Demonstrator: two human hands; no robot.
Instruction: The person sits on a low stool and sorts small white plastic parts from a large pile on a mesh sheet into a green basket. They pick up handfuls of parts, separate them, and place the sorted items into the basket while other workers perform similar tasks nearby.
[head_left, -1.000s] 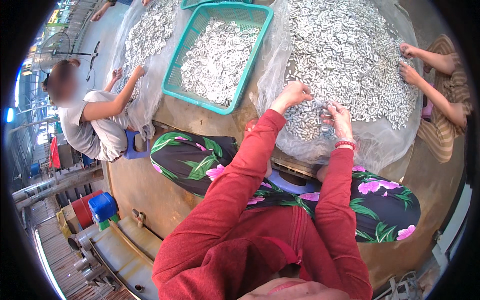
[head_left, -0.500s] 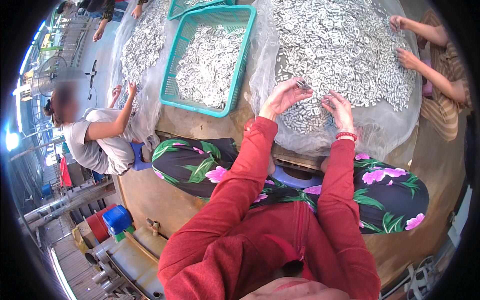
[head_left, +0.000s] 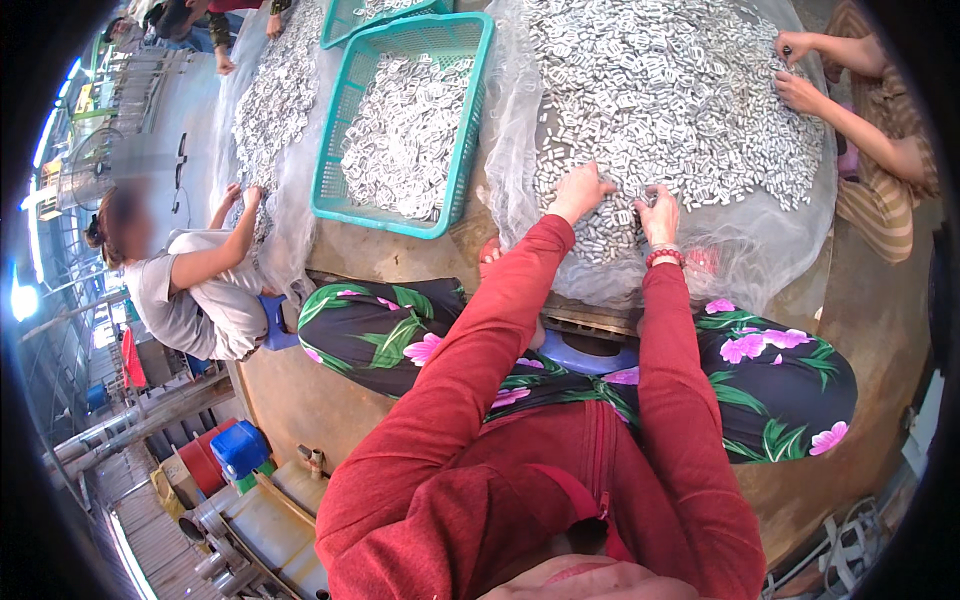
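A wide heap of small silver-grey metal pieces [head_left: 670, 110] lies on clear plastic sheeting [head_left: 760, 270] in front of me. My left hand [head_left: 580, 190] rests palm down on the near edge of the heap, fingers spread among the pieces. My right hand [head_left: 660, 212], with a red bead bracelet at the wrist, lies close beside it on the same edge, fingers curled into the pieces. I cannot tell whether either hand has pieces pinched in it. Red sleeves cover both my forearms, and my legs in floral trousers spread below.
A teal plastic basket [head_left: 460, 120] half full of the same pieces sits left of the heap. Another person's two hands [head_left: 795, 70] work the heap's far right. At the left, a seated person [head_left: 190, 280] reaches into a second heap [head_left: 275, 90]. Blue and red containers [head_left: 225, 455] stand lower left.
The view has shifted downward slightly, so the heap sits higher in the frame. My two hands have drawn closer together on the near edge of the heap.
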